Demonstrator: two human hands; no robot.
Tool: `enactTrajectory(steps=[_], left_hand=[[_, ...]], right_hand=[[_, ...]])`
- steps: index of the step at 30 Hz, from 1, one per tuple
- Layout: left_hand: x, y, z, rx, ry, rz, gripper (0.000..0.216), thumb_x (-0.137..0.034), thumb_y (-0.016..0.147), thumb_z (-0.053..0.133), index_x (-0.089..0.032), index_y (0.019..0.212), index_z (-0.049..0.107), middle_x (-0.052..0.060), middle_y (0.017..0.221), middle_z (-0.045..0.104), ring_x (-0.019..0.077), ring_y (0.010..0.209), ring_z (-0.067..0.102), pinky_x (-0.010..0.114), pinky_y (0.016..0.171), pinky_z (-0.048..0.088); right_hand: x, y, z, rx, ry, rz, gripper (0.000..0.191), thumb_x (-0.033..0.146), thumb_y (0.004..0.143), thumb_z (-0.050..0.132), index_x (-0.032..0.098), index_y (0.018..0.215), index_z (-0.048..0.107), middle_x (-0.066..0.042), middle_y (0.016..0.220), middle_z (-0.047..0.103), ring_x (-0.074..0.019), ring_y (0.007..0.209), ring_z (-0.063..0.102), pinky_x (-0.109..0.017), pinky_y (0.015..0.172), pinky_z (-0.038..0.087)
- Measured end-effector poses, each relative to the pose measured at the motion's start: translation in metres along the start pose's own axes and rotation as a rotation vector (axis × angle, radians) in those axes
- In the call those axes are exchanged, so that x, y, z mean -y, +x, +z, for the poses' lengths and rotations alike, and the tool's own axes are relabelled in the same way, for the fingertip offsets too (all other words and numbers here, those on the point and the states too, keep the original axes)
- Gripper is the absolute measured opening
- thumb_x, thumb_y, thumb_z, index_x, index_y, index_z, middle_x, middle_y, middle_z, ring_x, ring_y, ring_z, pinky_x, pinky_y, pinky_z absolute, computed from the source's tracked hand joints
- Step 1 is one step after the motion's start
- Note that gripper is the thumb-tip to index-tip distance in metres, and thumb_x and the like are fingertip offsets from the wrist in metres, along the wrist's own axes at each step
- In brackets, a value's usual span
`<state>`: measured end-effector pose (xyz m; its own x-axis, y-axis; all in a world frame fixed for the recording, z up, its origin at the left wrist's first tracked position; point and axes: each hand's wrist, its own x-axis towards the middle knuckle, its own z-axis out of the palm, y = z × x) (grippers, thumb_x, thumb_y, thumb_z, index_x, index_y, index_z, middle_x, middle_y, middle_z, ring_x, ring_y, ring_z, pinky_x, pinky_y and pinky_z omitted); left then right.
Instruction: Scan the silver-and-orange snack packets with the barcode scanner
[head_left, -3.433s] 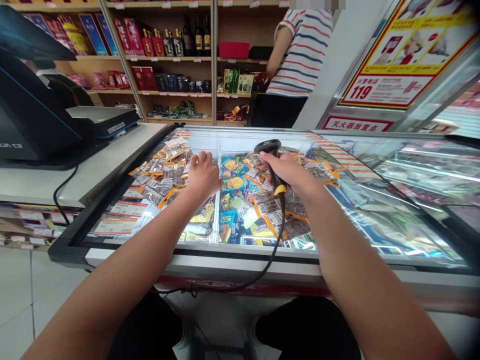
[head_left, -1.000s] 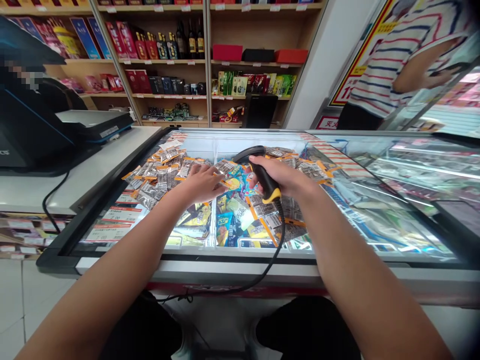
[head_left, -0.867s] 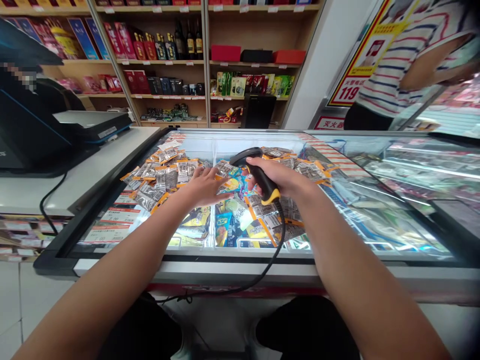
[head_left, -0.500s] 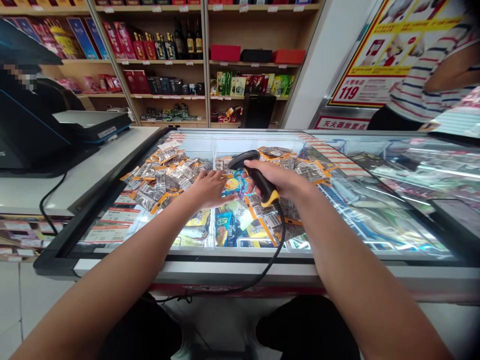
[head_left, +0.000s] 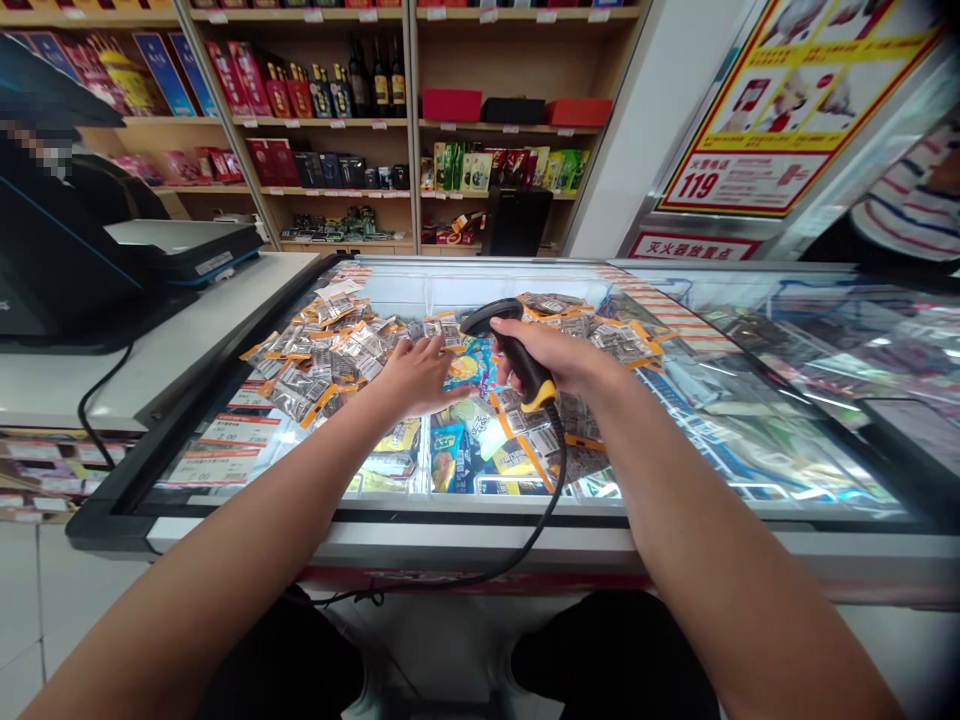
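Observation:
My right hand [head_left: 551, 352] is wrapped round a black and yellow barcode scanner [head_left: 526, 368], its head tilted toward the left. From the scanner's handle a black cable [head_left: 553, 490] loops down over the freezer's front edge. My left hand [head_left: 422, 378] is spread palm down above the glass, fingers apart and holding nothing, close to a small silver-and-orange packet [head_left: 444, 328]. A heap of similar packets [head_left: 337, 350] lies on the glass to its left. More packets [head_left: 622, 340] lie beyond and under my right hand.
The glass-topped chest freezer [head_left: 450, 535] spans the front, with bagged goods inside. At left is a counter [head_left: 75, 385] with a black machine [head_left: 60, 250]. Shelves [head_left: 322, 125] of boxes and bottles stand behind. A person in a striped shirt [head_left: 911, 205] is at far right.
The person in the striped shirt has moved to the right. My right hand and the scanner have shifted very slightly; my left hand stays nearly in place.

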<state>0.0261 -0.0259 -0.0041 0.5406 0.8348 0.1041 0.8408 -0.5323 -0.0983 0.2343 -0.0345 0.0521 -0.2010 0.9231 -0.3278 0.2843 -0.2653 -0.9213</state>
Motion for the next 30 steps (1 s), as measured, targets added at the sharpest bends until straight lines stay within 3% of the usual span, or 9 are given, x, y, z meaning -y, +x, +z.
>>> enactTrajectory(steps=[7, 10, 15, 19, 21, 25, 30], left_hand=[[0.017, 0.004, 0.008, -0.07, 0.169, -0.166, 0.052, -0.043, 0.104, 0.033, -0.011, 0.131, 0.065, 0.021, 0.137, 0.06, 0.0356, 0.134, 0.048, 0.052, 0.112, 0.031], [0.026, 0.003, 0.008, -0.087, 0.184, -0.18, 0.045, -0.036, 0.103, 0.036, -0.015, 0.13, 0.064, 0.019, 0.138, 0.06, 0.0348, 0.134, 0.049, 0.052, 0.113, 0.03], [0.024, 0.002, -0.002, -0.12, 0.133, -0.07, 0.044, -0.04, 0.101, 0.046, -0.018, 0.136, 0.061, 0.018, 0.135, 0.062, 0.0355, 0.131, 0.052, 0.056, 0.116, 0.028], [0.005, 0.001, -0.008, -0.055, -0.084, 0.223, 0.046, -0.043, 0.105, 0.04, -0.026, 0.143, 0.057, 0.01, 0.15, 0.055, 0.0306, 0.138, 0.05, 0.054, 0.119, 0.029], [-0.005, 0.0, -0.009, -0.015, -0.131, 0.299, 0.048, -0.041, 0.104, 0.041, -0.028, 0.149, 0.052, 0.009, 0.156, 0.05, 0.0299, 0.141, 0.048, 0.05, 0.119, 0.031], [-0.017, -0.004, -0.009, 0.034, -0.135, 0.312, 0.053, -0.042, 0.104, 0.039, -0.031, 0.156, 0.043, 0.013, 0.158, 0.044, 0.0301, 0.132, 0.057, 0.045, 0.11, 0.044], [-0.022, -0.009, -0.013, 0.08, -0.042, 0.268, 0.059, -0.046, 0.106, 0.031, -0.024, 0.16, 0.039, 0.017, 0.155, 0.047, 0.0348, 0.133, 0.057, 0.046, 0.105, 0.048]], right_hand=[[0.0, 0.004, -0.013, -0.249, -0.084, -0.069, 0.028, 0.048, 0.1, 0.059, 0.02, 0.098, 0.06, -0.009, 0.082, 0.073, -0.0156, 0.045, 0.06, -0.03, 0.041, 0.05], [-0.007, 0.014, -0.02, -0.331, -0.169, -0.096, 0.032, 0.052, 0.095, 0.067, 0.02, 0.097, 0.063, -0.006, 0.076, 0.07, -0.0186, 0.049, 0.064, -0.032, 0.047, 0.052], [-0.011, 0.02, -0.021, -0.261, -0.323, -0.063, 0.043, 0.062, 0.093, 0.065, 0.019, 0.093, 0.068, -0.008, 0.067, 0.069, -0.023, 0.051, 0.066, -0.032, 0.045, 0.05], [-0.008, 0.013, -0.012, -0.139, -0.173, -0.043, 0.034, 0.054, 0.096, 0.064, 0.02, 0.094, 0.066, -0.01, 0.087, 0.076, -0.0183, 0.049, 0.064, -0.032, 0.044, 0.053], [-0.007, 0.009, -0.008, -0.07, -0.069, -0.034, 0.03, 0.05, 0.096, 0.064, 0.02, 0.093, 0.065, -0.01, 0.096, 0.077, -0.015, 0.048, 0.062, -0.03, 0.043, 0.054], [-0.003, 0.005, -0.008, -0.096, 0.016, -0.041, 0.026, 0.046, 0.099, 0.061, 0.021, 0.097, 0.06, -0.009, 0.095, 0.077, -0.0139, 0.046, 0.06, -0.029, 0.04, 0.053], [0.002, 0.0, -0.013, -0.106, 0.023, -0.034, 0.027, 0.046, 0.102, 0.053, 0.022, 0.092, 0.056, -0.006, 0.068, 0.068, -0.0151, 0.045, 0.057, -0.026, 0.038, 0.048]])
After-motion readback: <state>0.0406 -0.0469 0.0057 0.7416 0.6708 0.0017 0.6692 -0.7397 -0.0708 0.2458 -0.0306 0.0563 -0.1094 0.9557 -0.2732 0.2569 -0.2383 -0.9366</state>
